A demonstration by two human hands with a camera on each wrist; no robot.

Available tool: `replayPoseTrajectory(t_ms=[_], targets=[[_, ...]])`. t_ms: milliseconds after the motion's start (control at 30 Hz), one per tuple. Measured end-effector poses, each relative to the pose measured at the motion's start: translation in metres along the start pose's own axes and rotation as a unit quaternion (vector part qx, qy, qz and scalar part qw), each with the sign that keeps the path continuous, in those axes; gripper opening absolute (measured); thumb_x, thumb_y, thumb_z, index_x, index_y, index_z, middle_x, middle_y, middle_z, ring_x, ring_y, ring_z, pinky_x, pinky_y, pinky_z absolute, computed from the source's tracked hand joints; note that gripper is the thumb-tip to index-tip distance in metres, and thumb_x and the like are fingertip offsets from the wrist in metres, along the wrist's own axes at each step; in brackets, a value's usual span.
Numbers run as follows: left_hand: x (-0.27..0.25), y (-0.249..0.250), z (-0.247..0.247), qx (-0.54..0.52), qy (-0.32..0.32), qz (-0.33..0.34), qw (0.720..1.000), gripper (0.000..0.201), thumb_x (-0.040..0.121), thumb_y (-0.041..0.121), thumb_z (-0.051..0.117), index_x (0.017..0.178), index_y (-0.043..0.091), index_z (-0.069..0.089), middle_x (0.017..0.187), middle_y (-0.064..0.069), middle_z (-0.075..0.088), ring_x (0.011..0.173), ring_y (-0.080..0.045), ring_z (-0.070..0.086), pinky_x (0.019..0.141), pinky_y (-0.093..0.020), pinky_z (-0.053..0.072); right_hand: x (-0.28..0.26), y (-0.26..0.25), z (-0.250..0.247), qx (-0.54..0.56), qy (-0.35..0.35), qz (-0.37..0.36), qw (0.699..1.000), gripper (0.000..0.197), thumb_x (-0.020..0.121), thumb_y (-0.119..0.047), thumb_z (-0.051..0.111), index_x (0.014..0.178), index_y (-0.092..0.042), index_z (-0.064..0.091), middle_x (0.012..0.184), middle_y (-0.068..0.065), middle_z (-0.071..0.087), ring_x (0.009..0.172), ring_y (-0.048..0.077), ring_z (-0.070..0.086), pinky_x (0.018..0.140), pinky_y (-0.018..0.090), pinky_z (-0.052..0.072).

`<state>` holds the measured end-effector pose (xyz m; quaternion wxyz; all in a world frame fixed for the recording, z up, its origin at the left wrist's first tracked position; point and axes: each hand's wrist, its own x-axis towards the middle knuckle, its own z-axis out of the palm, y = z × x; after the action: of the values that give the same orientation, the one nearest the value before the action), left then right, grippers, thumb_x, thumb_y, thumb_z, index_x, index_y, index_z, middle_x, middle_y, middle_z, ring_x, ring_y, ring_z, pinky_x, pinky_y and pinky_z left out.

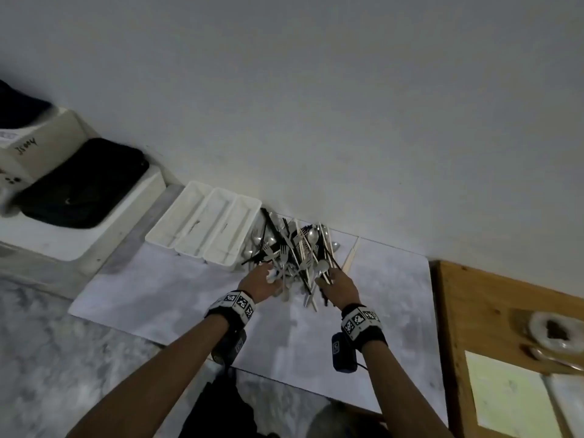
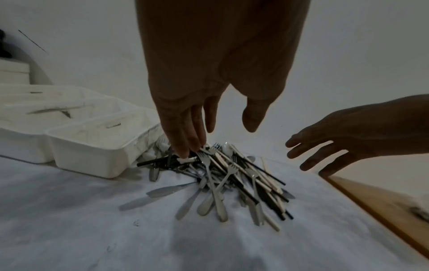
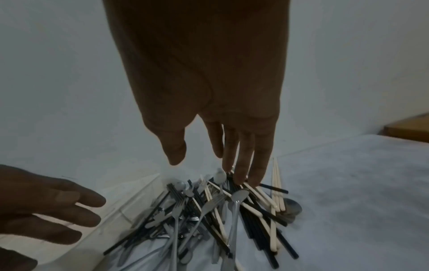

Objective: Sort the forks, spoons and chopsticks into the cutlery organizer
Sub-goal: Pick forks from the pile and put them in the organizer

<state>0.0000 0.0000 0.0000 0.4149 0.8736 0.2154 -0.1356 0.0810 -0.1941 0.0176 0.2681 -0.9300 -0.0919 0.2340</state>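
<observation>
Head view shows both hands reaching into a tangled heap of metal forks, spoons and black and pale chopsticks (image 1: 292, 254), which lies on the grey mat (image 1: 158, 292) just beside the right end of the white plastic three-compartment cutlery organizer (image 1: 205, 227), against the wall. The left hand (image 1: 260, 281) hovers over the side of the heap nearer the organizer, fingers straight and loosely spread, holding nothing; in the left wrist view its fingertips (image 2: 183, 152) are at or just above the topmost silver forks (image 2: 204, 155), and I cannot tell whether they touch. The right hand (image 1: 339, 286) is on the heap's far side from the organizer, also spread with nothing gripped, its fingertips (image 3: 241, 176) close over pale chopsticks (image 3: 257, 194) and a shiny spoon (image 3: 239, 195).

The organizer's compartments look nearly bare, apart from dark marks I cannot identify, so sorting has likely barely begun. To do this step well, each hand should probably take one kind at a time from the top layer: the left the loose forks nearest the organizer, the right the chopsticks lying on its side. Lifting pieces along their length, not pulling crosswise, should keep tines from snagging and dragging neighbours. Two pale chopsticks (image 1: 352, 252) lying apart from the heap, away from the organizer, look the easiest first pick.
</observation>
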Motion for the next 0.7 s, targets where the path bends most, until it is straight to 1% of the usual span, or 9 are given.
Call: replayPoseTrajectory(t_ms=[33,100,167,233,300,367,433,567,700], targets=[[0.008,0.001,0.001,0.005,-0.007,0.003,1.000,0.018,0.092,0.023,0.054,0.091,0.006,0.056,0.106,-0.003,0.056,0.105,-0.017,0.051,0.084,-0.025,0.038,0.006,0.001,0.001,0.002,-0.003,0.007,1.000,0.045,0.093,-0.040,0.054,0.125,-0.008,0.052,0.126,0.012,0.059,0.111,0.029,0.059,0.084,0.032,0.045],[0.021,0.004,-0.003,0.027,-0.015,-0.010,0.999,0.035,0.093,0.021,0.053,0.118,-0.004,0.057,0.126,-0.016,0.055,0.118,-0.026,0.052,0.094,-0.029,0.041,0.020,0.001,0.006,0.006,-0.012,0.033,0.999,0.046,0.091,-0.041,0.055,0.123,-0.007,0.053,0.120,0.013,0.062,0.110,0.031,0.060,0.086,0.034,0.048],[0.043,-0.003,-0.004,0.017,-0.008,-0.042,0.999,0.049,0.089,0.029,0.057,0.129,0.002,0.050,0.133,-0.015,0.054,0.121,-0.030,0.052,0.100,-0.034,0.043,0.039,0.002,0.015,0.000,-0.029,0.059,0.998,0.042,0.088,-0.046,0.056,0.109,-0.010,0.058,0.103,0.011,0.067,0.103,0.031,0.063,0.091,0.041,0.050],[0.066,-0.010,-0.005,0.020,-0.008,-0.053,0.998,0.050,0.084,0.035,0.058,0.126,0.009,0.050,0.127,-0.013,0.059,0.113,-0.030,0.058,0.097,-0.038,0.048,0.058,0.000,0.025,-0.023,-0.045,0.075,0.996,0.040,0.086,-0.053,0.054,0.096,-0.015,0.061,0.091,0.006,0.067,0.099,0.029,0.065,0.090,0.038,0.049],[0.087,-0.014,-0.003,0.047,-0.009,-0.046,0.998,0.050,0.083,0.037,0.058,0.124,0.010,0.052,0.124,-0.013,0.061,0.110,-0.030,0.060,0.093,-0.038,0.050,0.070,-0.007,0.029,-0.031,-0.054,0.102,0.993,0.042,0.087,-0.053,0.053,0.094,-0.014,0.068,0.085,0.003,0.068,0.089,0.023,0.063,0.081,0.029,0.043],[0.096,-0.012,-0.004,0.073,-0.016,-0.034,0.997,0.053,0.082,0.042,0.058,0.125,0.011,0.051,0.127,-0.012,0.059,0.114,-0.031,0.058,0.094,-0.041,0.050,0.074,-0.015,0.034,-0.009,-0.059,0.117,0.991,0.043,0.088,-0.051,0.054,0.077,-0.013,0.071,0.063,-0.004,0.061,0.067,0.017,0.059,0.070,0.027,0.044],[0.115,-0.015,-0.002,0.107,-0.042,-0.023,0.993,0.056,0.081,0.049,0.057,0.123,0.012,0.049,0.132,-0.013,0.054,0.122,-0.033,0.051,0.099,-0.046,0.047,0.088,-0.023,0.044,-0.001,-0.068,0.139,0.988,0.050,0.087,-0.053,0.054,0.073,-0.009,0.072,0.054,-0.004,0.059,0.054,0.013,0.056,0.057,0.024,0.043],[0.141,-0.018,0.003,0.166,-0.069,0.002,0.984,0.051,0.083,0.047,0.056,0.119,0.012,0.050,0.134,-0.011,0.046,0.128,-0.036,0.042,0.102,-0.050,0.043,0.116,-0.026,0.079,-0.024,-0.027,0.171,0.985,0.051,0.081,-0.057,0.059,0.096,-0.008,0.063,0.088,0.010,0.070,0.077,0.027,0.068,0.065,0.030,0.052],[0.152,-0.021,0.017,0.221,-0.038,0.016,0.974,0.053,0.084,0.050,0.053,0.118,0.008,0.050,0.129,-0.014,0.051,0.123,-0.033,0.044,0.100,-0.045,0.045,0.128,-0.030,0.096,-0.068,0.000,0.196,0.978,0.051,0.084,-0.043,0.060,0.118,-0.005,0.053,0.114,0.013,0.062,0.095,0.032,0.067,0.075,0.036,0.053]])
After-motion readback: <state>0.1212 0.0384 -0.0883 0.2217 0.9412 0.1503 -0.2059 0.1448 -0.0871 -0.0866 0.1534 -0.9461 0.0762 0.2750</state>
